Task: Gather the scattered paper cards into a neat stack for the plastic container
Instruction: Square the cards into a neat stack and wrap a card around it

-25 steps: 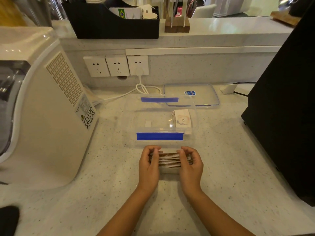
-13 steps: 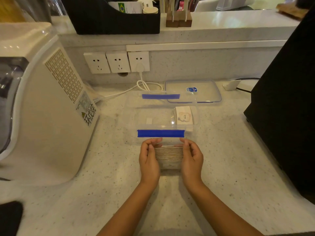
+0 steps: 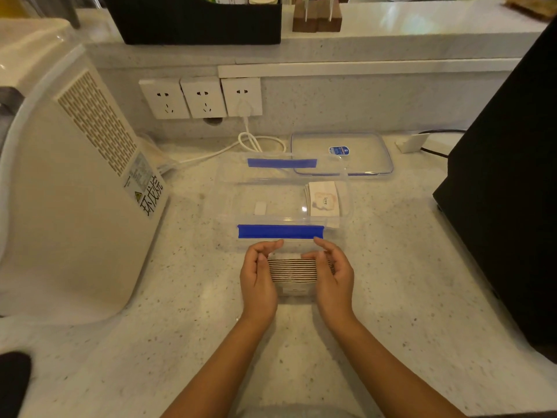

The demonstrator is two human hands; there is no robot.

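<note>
A stack of paper cards point(image 3: 293, 270) stands on edge on the counter, pressed between my left hand point(image 3: 258, 276) and my right hand point(image 3: 333, 273). Both palms squeeze the stack's ends, and the fingers curl over its top. Just behind the hands sits the clear plastic container point(image 3: 229, 206) with blue clips point(image 3: 280, 231). A smaller bundle of cards point(image 3: 323, 200) printed "love" lies inside it at the right end. The container's clear lid point(image 3: 361, 143) lies behind it, to the right.
A large white appliance point(image 3: 69, 188) fills the left side. A tall black machine point(image 3: 509, 188) stands at the right. Wall sockets point(image 3: 202, 98) with a white cable point(image 3: 256, 143) sit behind the container. A black organiser point(image 3: 193, 19) stands on the raised ledge.
Both hands have pushed the spread cards closer together, so the stack is narrower. The hands and stack sit slightly nearer the container.
</note>
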